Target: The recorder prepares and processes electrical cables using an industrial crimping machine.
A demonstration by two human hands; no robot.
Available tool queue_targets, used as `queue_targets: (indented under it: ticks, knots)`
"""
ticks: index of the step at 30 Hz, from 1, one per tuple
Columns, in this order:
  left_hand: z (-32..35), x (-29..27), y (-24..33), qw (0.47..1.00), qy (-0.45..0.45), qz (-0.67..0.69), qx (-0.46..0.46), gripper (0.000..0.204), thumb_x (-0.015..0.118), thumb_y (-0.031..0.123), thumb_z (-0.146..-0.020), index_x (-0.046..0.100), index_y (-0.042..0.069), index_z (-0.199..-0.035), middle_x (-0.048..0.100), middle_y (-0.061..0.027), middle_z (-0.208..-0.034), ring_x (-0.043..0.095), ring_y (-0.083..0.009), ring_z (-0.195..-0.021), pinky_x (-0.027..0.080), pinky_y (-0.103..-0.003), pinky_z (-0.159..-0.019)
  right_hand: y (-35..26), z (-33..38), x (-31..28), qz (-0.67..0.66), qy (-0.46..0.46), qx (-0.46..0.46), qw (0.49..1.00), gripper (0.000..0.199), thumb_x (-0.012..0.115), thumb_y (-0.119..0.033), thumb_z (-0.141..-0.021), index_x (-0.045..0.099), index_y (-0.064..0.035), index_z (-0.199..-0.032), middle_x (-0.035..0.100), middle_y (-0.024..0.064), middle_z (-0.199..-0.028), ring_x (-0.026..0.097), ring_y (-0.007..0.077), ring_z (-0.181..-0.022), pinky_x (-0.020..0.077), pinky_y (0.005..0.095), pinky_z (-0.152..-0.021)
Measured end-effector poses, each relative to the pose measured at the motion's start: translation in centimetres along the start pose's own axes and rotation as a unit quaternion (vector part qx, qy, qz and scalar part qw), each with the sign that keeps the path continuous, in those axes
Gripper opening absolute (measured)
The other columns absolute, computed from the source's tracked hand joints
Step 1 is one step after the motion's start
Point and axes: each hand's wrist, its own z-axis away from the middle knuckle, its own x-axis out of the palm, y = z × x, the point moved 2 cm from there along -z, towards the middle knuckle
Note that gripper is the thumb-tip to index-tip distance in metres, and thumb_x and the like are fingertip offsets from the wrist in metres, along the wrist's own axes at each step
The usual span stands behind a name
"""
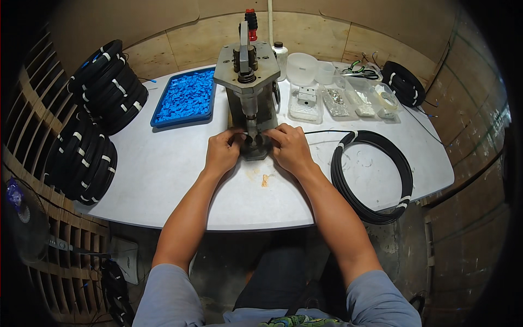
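Observation:
A grey metal hand press (248, 73) with an upright lever stands on the white table in front of me. My left hand (222, 151) is at the left of its lower tool, thumb and fingers pinched together; whatever they hold is too small to make out. On the other side of the tool, my right hand (290, 146) is closed with its fingertips close to the die. A black cable (327, 131) runs from a large coil (404, 163) on the right to behind my right hand, which appears to grip its end; the end itself is hidden.
At the left edge stand stacks of black cable coils (117, 87). A blue tray (158, 123) of small blue pieces lies left of the press. Clear boxes of small parts (338, 103), tubs (302, 66), a bottle (280, 54) and pliers (357, 70) sit at the back right.

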Motion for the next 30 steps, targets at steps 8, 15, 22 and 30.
queue_targets:
  ticks: [8,15,22,30]
  knots:
    - [0.01,-0.09,0.16,1.0,-0.002,-0.005,0.0,0.021,0.062,0.008,-0.088,0.072,0.002,-0.104,0.073,-0.012,-0.078,0.066,-0.0142,-0.064,0.05,-0.028,-0.062,-0.1,0.04,-0.1,-0.002,-0.003,0.004,1.0,0.025,0.068,-0.007,-0.074,0.072,-0.0144,-0.097,0.065,0.005,-0.085,0.063,0.0243,-0.084,0.0414,0.0384,-0.072]
    - [-0.02,0.06,-0.31,1.0,0.005,0.013,0.008,0.021,0.061,0.009,-0.088,0.072,0.002,-0.104,0.073,-0.012,-0.078,0.068,-0.0157,-0.066,0.052,-0.029,-0.064,-0.2,-0.08,-0.12,0.0,0.001,0.004,1.0,0.022,0.068,-0.007,-0.075,0.072,-0.0143,-0.096,0.065,0.0051,-0.084,0.063,0.0245,-0.084,0.042,0.0392,-0.072]
    - [0.0,0.01,0.1,1.0,0.0,0.013,0.012,0.02,0.061,0.009,-0.088,0.072,0.002,-0.104,0.072,-0.0122,-0.077,0.068,-0.0156,-0.066,0.052,-0.029,-0.064,0.06,-0.12,-0.05,-0.005,0.008,0.002,1.0,0.022,0.068,-0.006,-0.074,0.072,-0.0143,-0.094,0.064,0.0065,-0.082,0.063,0.0262,-0.08,0.0426,0.04,-0.069]
    - [-0.01,-0.11,0.29,1.0,-0.016,-0.005,-0.006,0.021,0.061,0.008,-0.088,0.071,0.002,-0.106,0.073,-0.0118,-0.083,0.069,-0.0161,-0.069,0.053,-0.029,-0.066,-0.12,-0.13,-0.18,-0.003,0.006,0.004,1.0,0.022,0.067,-0.006,-0.074,0.071,-0.0139,-0.094,0.064,0.0069,-0.08,0.063,0.0272,-0.079,0.0431,0.0407,-0.068]
